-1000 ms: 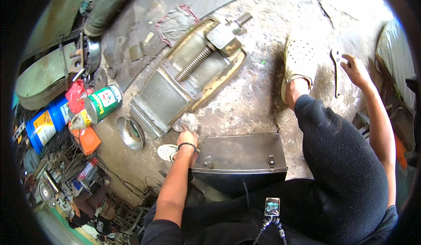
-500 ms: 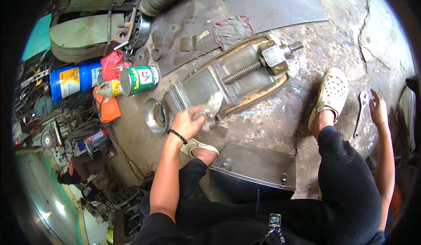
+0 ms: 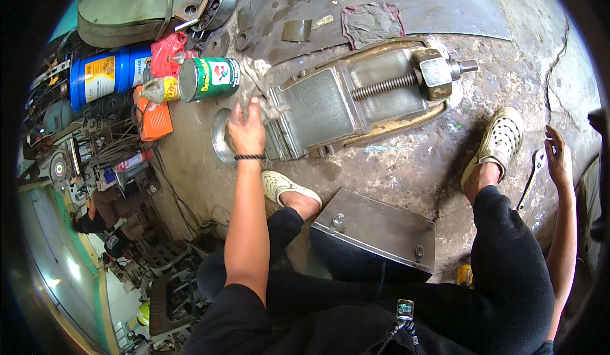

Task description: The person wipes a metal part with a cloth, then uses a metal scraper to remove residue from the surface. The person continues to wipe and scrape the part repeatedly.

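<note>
My left hand point(image 3: 246, 131) is closed on a crumpled grey rag point(image 3: 260, 94), which hangs over the left end of a large machine vise point(image 3: 318, 110). This vise lies on the floor, with a threaded screw point(image 3: 384, 88) and a big square nut point(image 3: 436, 74) toward its right end. Beside my left hand, partly hidden by it, is a shiny round metal bowl point(image 3: 220, 142). My right hand point(image 3: 559, 159) hangs at the far right with its fingers stretched out, holding nothing. A wrench point(image 3: 532, 178) lies on the floor just left of it.
A stool-like metal box point(image 3: 381, 228) stands between my legs. Left of the vise are a green can point(image 3: 206, 78), blue buckets point(image 3: 98, 78) and an orange box point(image 3: 152, 116). A dirty cloth point(image 3: 372, 24) lies on a metal sheet behind. Another person point(image 3: 108, 218) is at far left.
My left hand has carried the rag left and farther away, from the vise's near side to its left end by the can. The view has shifted; my right hand stays near the wrench.
</note>
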Motion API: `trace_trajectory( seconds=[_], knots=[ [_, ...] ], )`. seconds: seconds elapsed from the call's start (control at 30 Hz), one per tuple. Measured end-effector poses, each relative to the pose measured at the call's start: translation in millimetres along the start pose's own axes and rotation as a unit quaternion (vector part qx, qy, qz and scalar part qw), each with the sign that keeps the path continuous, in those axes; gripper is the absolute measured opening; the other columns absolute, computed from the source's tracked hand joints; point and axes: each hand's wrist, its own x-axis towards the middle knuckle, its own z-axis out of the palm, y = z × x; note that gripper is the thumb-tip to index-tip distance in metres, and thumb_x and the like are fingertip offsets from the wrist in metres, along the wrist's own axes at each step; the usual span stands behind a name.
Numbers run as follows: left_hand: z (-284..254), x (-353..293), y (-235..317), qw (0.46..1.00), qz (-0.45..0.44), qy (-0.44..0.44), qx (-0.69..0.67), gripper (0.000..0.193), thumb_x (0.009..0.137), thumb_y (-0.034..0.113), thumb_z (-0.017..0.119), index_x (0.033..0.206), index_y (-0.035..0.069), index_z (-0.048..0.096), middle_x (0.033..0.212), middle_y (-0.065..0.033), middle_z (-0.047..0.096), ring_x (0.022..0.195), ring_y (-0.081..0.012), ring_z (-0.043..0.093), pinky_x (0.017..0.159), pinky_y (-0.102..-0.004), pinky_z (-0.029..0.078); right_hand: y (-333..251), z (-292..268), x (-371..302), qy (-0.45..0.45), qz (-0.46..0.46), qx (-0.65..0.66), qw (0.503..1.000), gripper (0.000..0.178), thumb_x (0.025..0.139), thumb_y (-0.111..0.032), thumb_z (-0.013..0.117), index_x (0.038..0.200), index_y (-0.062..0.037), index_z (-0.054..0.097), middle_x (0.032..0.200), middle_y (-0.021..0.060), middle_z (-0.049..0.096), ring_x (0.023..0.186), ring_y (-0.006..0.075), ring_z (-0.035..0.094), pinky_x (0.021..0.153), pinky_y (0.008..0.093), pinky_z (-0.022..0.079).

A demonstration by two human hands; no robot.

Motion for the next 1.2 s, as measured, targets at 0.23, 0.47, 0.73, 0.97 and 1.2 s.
trace_trajectory(
  seconds=[0.23, 0.47, 0.73, 0.97, 1.2],
  knots=[
    [1, 99, 16, 0.984, 0.067, -0.158, 0.052, 0.065, 0.097, 0.051, 0.065, 0.109, -0.013, 0.065, 0.104, -0.0269, 0.071, 0.099, -0.0343, 0.067, 0.092, -0.0409, 0.049, -110, -17, 33, -0.022, -0.040, -0.024, 0.999, 0.039, 0.101, -0.007, 0.059, 0.139, -0.0039, 0.059, 0.125, 0.0182, 0.068, 0.110, 0.0250, 0.067, 0.098, 0.0384, 0.051],
    [-108, 104, 3, 0.974, 0.134, -0.172, 0.063, 0.047, 0.103, 0.031, 0.061, 0.128, -0.008, 0.059, 0.122, -0.0194, 0.068, 0.113, -0.0274, 0.064, 0.099, -0.0359, 0.048, -347, 26, 133, -0.100, -0.295, -0.017, 0.950, 0.038, 0.096, -0.015, 0.066, 0.129, 0.0031, 0.063, 0.122, 0.0241, 0.067, 0.113, 0.0384, 0.067, 0.098, 0.0423, 0.051],
    [-128, 72, -83, 0.979, -0.086, -0.036, -0.183, 0.032, 0.105, 0.014, 0.058, 0.130, -0.005, 0.059, 0.119, -0.0054, 0.067, 0.106, -0.0094, 0.059, 0.094, -0.0262, 0.047, -561, 262, 273, 0.005, -0.200, -0.194, 0.960, 0.090, 0.087, -0.073, 0.060, 0.140, -0.0004, 0.055, 0.141, 0.0248, 0.054, 0.135, 0.0399, 0.049, 0.111, 0.0508, 0.042],
    [-128, 76, -128, 0.977, -0.067, -0.065, -0.190, 0.033, 0.103, 0.018, 0.063, 0.127, -0.004, 0.062, 0.110, -0.0015, 0.069, 0.095, -0.0077, 0.059, 0.086, -0.0250, 0.049, -587, 368, 282, 0.066, -0.177, -0.314, 0.930, 0.080, 0.083, -0.063, 0.074, 0.136, -0.0038, 0.059, 0.151, 0.0194, 0.046, 0.145, 0.0368, 0.037, 0.116, 0.0550, 0.033],
    [-99, 105, -146, 0.972, -0.006, -0.121, -0.200, 0.033, 0.100, 0.018, 0.067, 0.124, -0.004, 0.063, 0.106, -0.0080, 0.071, 0.095, -0.0116, 0.060, 0.088, -0.0292, 0.050, -570, 317, 274, 0.045, -0.164, 0.000, 0.985, 0.035, 0.083, -0.034, 0.081, 0.096, -0.0028, 0.070, 0.083, 0.0218, 0.072, 0.081, 0.0383, 0.071, 0.079, 0.0442, 0.055]
  ],
)
